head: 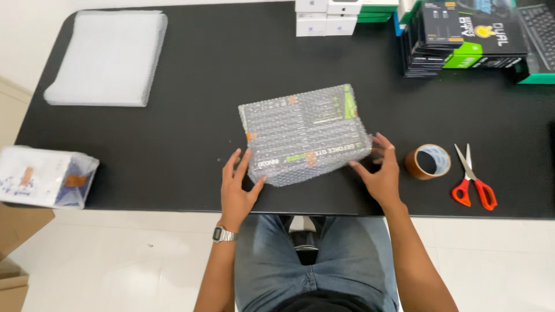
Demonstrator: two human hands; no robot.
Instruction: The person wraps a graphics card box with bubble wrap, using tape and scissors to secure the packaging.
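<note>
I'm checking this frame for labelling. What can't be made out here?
- Head view: the bubble-wrapped box has its underside hidden, and the wrap blurs its surface.
- Left hand and right hand: palms face away.
- Stacked boxes: cut off by the top edge.
- Wrapped parcel: cut by the left edge.

On my black table [173,133] I see a stack of bubble-wrap sheets [107,58] far left, a wrapped parcel [46,176] at the left edge, a tape roll [428,162] beside red-handled scissors [473,179], and stacked boxes [462,37] at the back.
</note>
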